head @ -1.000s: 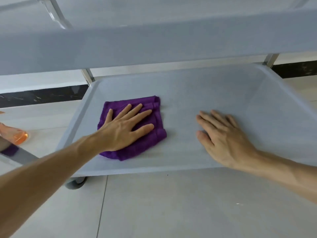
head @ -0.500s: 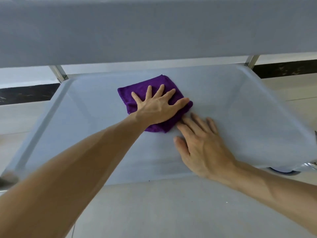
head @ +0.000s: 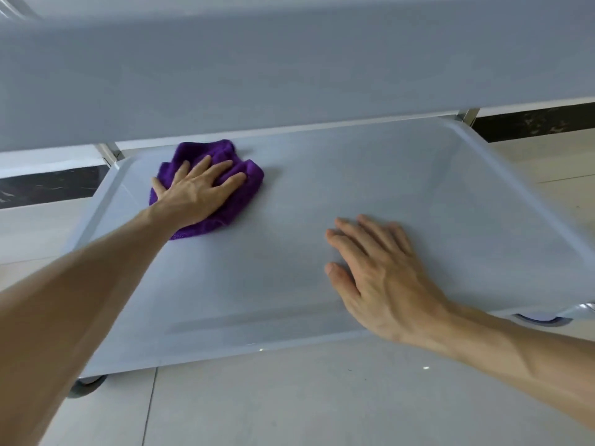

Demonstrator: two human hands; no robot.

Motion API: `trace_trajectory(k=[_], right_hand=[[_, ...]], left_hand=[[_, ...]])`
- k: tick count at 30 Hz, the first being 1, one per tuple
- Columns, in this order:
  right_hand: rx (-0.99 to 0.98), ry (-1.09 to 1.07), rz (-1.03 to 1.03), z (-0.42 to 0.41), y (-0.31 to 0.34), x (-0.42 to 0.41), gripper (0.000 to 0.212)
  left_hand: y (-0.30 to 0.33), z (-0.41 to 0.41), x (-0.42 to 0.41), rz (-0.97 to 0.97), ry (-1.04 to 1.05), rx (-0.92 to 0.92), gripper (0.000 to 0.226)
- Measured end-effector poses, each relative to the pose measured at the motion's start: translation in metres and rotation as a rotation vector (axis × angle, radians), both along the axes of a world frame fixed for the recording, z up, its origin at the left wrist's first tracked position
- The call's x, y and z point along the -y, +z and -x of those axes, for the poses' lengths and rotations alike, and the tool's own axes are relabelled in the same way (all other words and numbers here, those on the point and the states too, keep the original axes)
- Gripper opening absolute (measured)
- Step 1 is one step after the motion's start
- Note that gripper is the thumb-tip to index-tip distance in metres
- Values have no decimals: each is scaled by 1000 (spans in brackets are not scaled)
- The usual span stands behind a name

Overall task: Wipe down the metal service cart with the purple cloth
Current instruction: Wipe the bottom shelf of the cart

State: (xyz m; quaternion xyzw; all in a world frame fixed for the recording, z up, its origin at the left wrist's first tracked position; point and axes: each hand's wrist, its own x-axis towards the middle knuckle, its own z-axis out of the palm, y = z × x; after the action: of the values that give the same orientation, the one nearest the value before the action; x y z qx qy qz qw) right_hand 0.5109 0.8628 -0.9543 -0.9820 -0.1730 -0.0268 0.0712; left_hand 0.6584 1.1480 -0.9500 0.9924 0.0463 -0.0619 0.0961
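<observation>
purple cloth (head: 225, 175) | under L hand (head: 196, 191) | shelf (head: 418, 188) far-left corner

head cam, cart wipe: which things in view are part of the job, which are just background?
In the job:
- purple cloth, bunched at the far left of the lower shelf
- left hand, pressing flat on the cloth
- right hand, resting flat on the shelf
- lower shelf of the cart
- upper shelf

Background:
- tiled floor
- cart caster
- dark wall strip

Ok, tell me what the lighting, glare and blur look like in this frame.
Head view: soft, even light; faint shadow beside the purple cloth under the left hand; small glints on the lower shelf front edge; upper shelf close and blurred; wide-angle bending at the edges.
</observation>
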Motion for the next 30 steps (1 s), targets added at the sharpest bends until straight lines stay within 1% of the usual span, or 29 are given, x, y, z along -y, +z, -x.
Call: trace_trajectory(k=[2, 4, 8, 11, 13, 14, 16, 18, 21, 24, 27, 30], right_hand=[[-1, -12, 10, 0, -2, -1, 57], [-9, -23, 2, 1, -3, -2, 57], [-8, -27, -4, 0, -3, -3, 64], [-14, -34, 38, 0, -3, -1, 58], [-20, -19, 83, -1, -4, 2, 61], [-25, -12, 91, -2, -5, 3, 62], [-35, -10, 79, -3, -5, 4, 64], [-38, -18, 48, -3, -6, 4, 65], [-34, -25, 16, -2, -7, 5, 66], [-31, -39, -9, -3, -7, 6, 64], [-38, -41, -15, -4, -7, 7, 64], [-36, -52, -28, -2, -5, 7, 65]], left_hand=[[1, -8, 20, 61, 81, -1, 80], [2, -15, 55, 88, 27, 1, 81], [5, -21, 145, 94, -241, 2, 78], [7, -12, 209, 154, -492, -12, 85], [9, -11, 228, 145, -621, -31, 80], [10, -15, 230, 118, -649, -45, 75], [11, -27, 220, 88, -634, -53, 64], [9, -40, 200, 88, -572, -27, 55], [4, -54, 155, 80, -441, 5, 56], [1, -63, 97, 29, -295, 5, 57], [0, -57, 31, 7, -160, -6, 68], [2, -33, -35, 1, -133, -51, 97]])
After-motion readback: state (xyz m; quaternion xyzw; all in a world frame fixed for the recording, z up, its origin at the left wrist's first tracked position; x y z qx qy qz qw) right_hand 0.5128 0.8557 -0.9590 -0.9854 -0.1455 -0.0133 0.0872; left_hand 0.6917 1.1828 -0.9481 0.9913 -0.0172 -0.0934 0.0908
